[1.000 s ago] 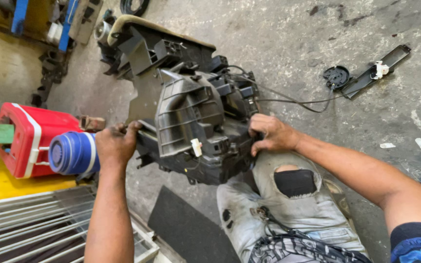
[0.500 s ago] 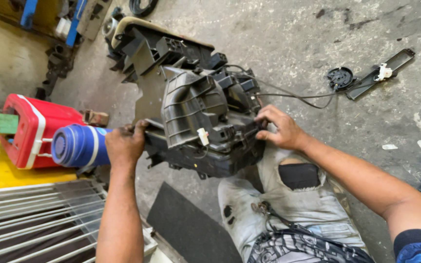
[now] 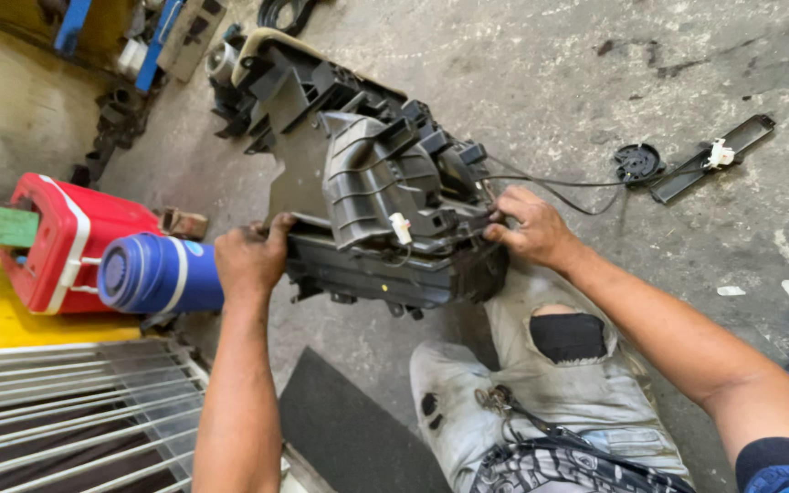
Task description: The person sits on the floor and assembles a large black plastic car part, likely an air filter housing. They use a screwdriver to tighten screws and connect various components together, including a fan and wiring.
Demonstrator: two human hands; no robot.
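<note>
The black housing [image 3: 376, 201] lies on the concrete floor [image 3: 522, 73], its near end against the knee [image 3: 559, 319]. The left hand [image 3: 250, 258] and right hand [image 3: 530, 228] clamp its opposite sides, steadying it. A blue flask [image 3: 152, 274] lies beside.

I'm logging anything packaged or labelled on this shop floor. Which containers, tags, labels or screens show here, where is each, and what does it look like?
Blue jug: lying on its side beside the left hand, cylindrical, blue with a white band.
Red cooler: left of the jug, boxy, red with white trim.
White tag: small, on the front of the black plastic housing that both hands grip.
White tag: on the black strip at upper right.
No screens or signs.
</note>
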